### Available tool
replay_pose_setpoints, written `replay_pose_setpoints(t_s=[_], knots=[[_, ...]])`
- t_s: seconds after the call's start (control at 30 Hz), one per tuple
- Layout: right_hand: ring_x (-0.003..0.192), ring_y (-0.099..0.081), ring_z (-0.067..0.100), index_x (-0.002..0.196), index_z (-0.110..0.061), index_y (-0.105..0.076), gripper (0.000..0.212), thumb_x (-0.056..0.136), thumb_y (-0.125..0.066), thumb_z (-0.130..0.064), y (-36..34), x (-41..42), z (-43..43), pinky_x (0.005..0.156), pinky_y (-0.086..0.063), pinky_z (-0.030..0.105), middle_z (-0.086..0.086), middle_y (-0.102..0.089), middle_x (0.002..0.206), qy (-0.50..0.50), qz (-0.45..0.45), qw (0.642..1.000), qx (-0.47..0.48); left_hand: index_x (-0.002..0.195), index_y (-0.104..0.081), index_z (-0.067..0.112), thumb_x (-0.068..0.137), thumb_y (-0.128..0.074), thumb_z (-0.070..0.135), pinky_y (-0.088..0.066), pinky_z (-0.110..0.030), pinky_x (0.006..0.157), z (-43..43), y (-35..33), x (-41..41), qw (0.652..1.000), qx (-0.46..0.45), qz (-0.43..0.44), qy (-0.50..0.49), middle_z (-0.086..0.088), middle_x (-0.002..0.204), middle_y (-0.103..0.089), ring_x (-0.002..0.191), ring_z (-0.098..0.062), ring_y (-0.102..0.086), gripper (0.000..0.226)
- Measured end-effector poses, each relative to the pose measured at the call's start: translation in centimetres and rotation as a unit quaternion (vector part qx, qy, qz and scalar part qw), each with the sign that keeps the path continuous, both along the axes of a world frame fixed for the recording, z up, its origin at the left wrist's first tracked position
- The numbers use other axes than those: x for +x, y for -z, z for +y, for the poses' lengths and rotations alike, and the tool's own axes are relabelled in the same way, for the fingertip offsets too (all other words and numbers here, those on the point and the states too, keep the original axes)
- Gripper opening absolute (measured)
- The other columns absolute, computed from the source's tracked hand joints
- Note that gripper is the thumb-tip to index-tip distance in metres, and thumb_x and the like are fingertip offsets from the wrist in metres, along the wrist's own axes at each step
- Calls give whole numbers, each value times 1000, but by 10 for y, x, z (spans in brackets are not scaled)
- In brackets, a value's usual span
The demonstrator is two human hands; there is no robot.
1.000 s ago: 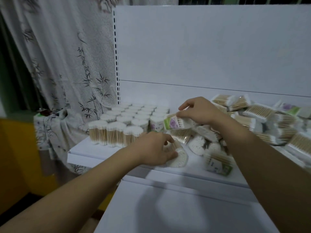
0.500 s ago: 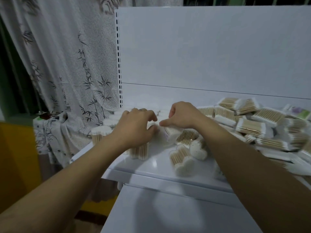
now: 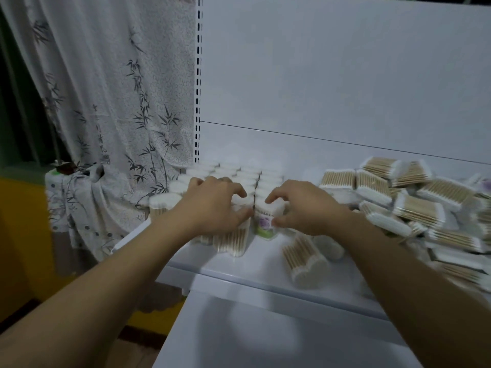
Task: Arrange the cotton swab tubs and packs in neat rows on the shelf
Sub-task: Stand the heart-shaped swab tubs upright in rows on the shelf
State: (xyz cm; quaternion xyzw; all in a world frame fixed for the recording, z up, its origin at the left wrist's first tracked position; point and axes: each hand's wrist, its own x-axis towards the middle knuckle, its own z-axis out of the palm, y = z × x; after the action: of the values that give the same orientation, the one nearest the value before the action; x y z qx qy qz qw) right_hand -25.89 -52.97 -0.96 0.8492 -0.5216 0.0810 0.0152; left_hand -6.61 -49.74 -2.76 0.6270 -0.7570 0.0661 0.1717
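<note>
Upright clear cotton swab tubs point(image 3: 233, 173) stand in rows at the left end of the white shelf point(image 3: 239, 269). My left hand point(image 3: 212, 205) grips the top of a heart-shaped tub point(image 3: 233, 240) in the front row. Right beside it, my right hand point(image 3: 303, 205) holds a tub with a green and purple flower label point(image 3: 264, 225), upright on the shelf. Two tubs point(image 3: 305, 261) lie on their sides in front of my right wrist. Flat rectangular swab packs point(image 3: 414, 197) are heaped at the right.
A white back panel point(image 3: 332, 75) rises behind the shelf, with a slotted upright at its left edge. A lower white shelf point(image 3: 265, 333) juts out below. A bamboo-print curtain point(image 3: 119, 102) hangs to the left.
Both hands left the loose pile at the front and carried their tubs back to the rows. Each tub now stands upright in the front row. The view shifted slightly right.
</note>
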Motion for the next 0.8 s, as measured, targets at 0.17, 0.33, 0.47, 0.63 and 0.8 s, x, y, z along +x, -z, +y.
replay_pose_setpoints(t_s=[0.17,0.33,0.47,0.63,0.8], knots=[[117,-50,18,122,-35,-58,30,92,-60,-29,10,13,-6,89,-39,31,-8,-56,124,0,31,997,-75,124,-58,37,94,-39,60,-27,-43,104,-9,4,-4,1000,14,-11,11,7,125,-61,118,-18,-53,43],[118,-50,18,124,-34,-58,32,92,-61,-33,12,13,-8,92,-41,33,-7,-58,124,-1,18,996,-85,121,-61,36,96,-35,57,-26,-44,104,-11,2,-7,1000,17,-2,17,4,122,-61,114,-18,-55,42],[118,-49,14,128,-36,-55,39,89,-63,-39,5,1,7,95,-42,33,-8,-55,128,-4,-25,996,-84,124,-56,34,94,-40,58,-26,-43,105,-4,1,-12,999,-44,-7,10,3,131,-55,120,-20,-51,42],[103,-58,8,115,-33,-65,30,87,-65,-41,-1,-26,36,90,-47,31,-12,-65,113,-14,-61,997,-54,124,-55,33,94,-44,53,-24,-38,99,21,12,-36,990,-114,-7,78,9,129,-55,119,-15,-47,38],[105,-58,12,118,-35,-62,36,85,-64,-47,16,-50,66,91,-47,34,-10,-63,115,-7,-66,996,-59,133,-48,32,91,-49,58,-30,-33,98,47,38,-58,984,-92,18,154,10,132,-51,122,-14,-44,49]])
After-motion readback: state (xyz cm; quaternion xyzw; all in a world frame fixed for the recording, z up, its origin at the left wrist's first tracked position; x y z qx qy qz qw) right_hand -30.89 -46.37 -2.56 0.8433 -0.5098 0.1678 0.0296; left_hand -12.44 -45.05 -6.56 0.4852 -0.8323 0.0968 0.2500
